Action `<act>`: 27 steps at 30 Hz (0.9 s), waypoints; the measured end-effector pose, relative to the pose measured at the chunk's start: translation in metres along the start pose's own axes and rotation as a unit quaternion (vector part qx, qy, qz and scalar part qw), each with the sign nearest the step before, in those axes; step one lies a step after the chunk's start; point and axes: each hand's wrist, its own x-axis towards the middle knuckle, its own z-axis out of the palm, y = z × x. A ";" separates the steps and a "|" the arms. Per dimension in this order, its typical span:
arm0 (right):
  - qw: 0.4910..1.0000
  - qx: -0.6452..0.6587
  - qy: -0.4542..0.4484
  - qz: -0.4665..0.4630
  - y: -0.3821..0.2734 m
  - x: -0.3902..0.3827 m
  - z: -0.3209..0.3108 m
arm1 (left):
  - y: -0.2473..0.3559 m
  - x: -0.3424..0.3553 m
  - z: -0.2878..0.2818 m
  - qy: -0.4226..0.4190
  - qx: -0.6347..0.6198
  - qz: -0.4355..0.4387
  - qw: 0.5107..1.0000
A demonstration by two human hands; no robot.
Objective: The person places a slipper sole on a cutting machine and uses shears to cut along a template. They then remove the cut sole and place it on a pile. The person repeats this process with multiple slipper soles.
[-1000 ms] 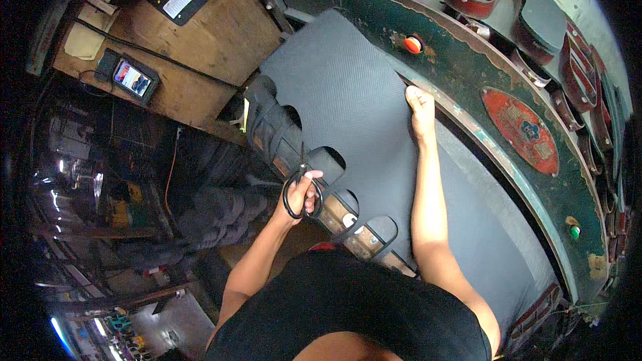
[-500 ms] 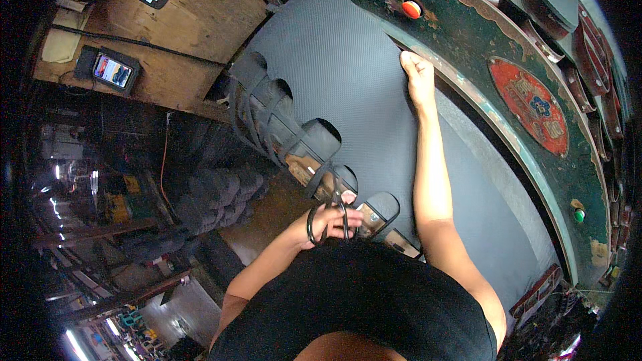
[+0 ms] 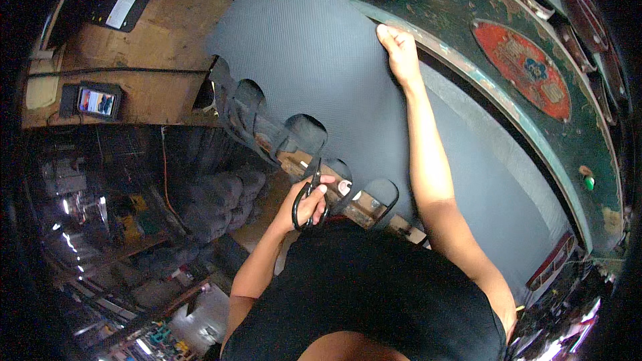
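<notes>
We have our left hand (image 3: 311, 206) wrapped round a pair of black-handled metal scissors (image 3: 316, 176), that grip closed on the handles, the blades pointing away from us; whether the blades are parted we can't make out. The large grey, finely ribbed sheet (image 3: 314, 47) lies ahead and to the right of this grip, its long axis running from upper left to lower right. Its left edge, scalloped by rounded cut-outs, comes near the scissors, so our left hand is the closer to it. Our right hand (image 3: 399, 55) is closed on the far edge, beside the dark green, chipped metal beam (image 3: 441, 20), which bounds that side. Thin dark bands of scrap (image 3: 235, 105) loop along the scalloped edge, between the left hand and the sheet's body, and could snag the blades. At upper left, a brown wooden table (image 3: 167, 43) carries a small lit-screen device (image 3: 98, 101).
</notes>
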 end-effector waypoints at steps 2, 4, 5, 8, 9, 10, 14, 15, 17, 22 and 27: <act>1.000 0.024 0.003 0.000 0.002 0.004 -0.002 | 0.006 -0.005 -0.009 -0.024 0.101 0.024 0.994; 0.999 0.029 0.015 -0.002 0.003 0.007 -0.005 | 0.015 -0.009 -0.022 -0.005 0.265 0.068 0.962; 0.999 0.035 0.008 -0.027 0.004 0.008 -0.006 | 0.021 -0.012 -0.029 0.000 0.348 0.088 0.933; 0.996 0.087 0.013 -0.007 0.000 0.009 -0.014 | 0.046 -0.014 -0.051 -0.090 0.568 0.120 0.809; 0.994 0.108 0.002 -0.022 -0.003 0.008 -0.017 | 0.053 -0.012 -0.050 -0.115 0.595 0.105 0.788; 0.992 0.117 -0.010 -0.040 -0.006 0.008 -0.019 | 0.061 -0.009 -0.050 -0.138 0.628 0.062 0.763; 0.985 0.156 -0.015 -0.076 -0.019 0.003 -0.028 | 0.087 0.017 -0.020 -0.210 0.674 0.057 0.706; 0.983 0.163 -0.020 -0.078 -0.021 0.002 -0.031 | 0.091 0.025 -0.009 -0.207 0.687 0.096 0.689; 0.979 0.170 -0.018 -0.110 -0.025 0.000 -0.038 | 0.094 0.046 0.013 -0.254 0.738 0.056 0.623; 0.985 0.131 -0.009 -0.115 -0.027 0.005 -0.047 | 0.105 0.063 0.031 -0.220 0.827 0.255 0.450; 0.978 0.133 0.041 -0.153 -0.030 0.013 -0.063 | 0.126 0.066 0.047 -0.274 0.848 0.301 0.340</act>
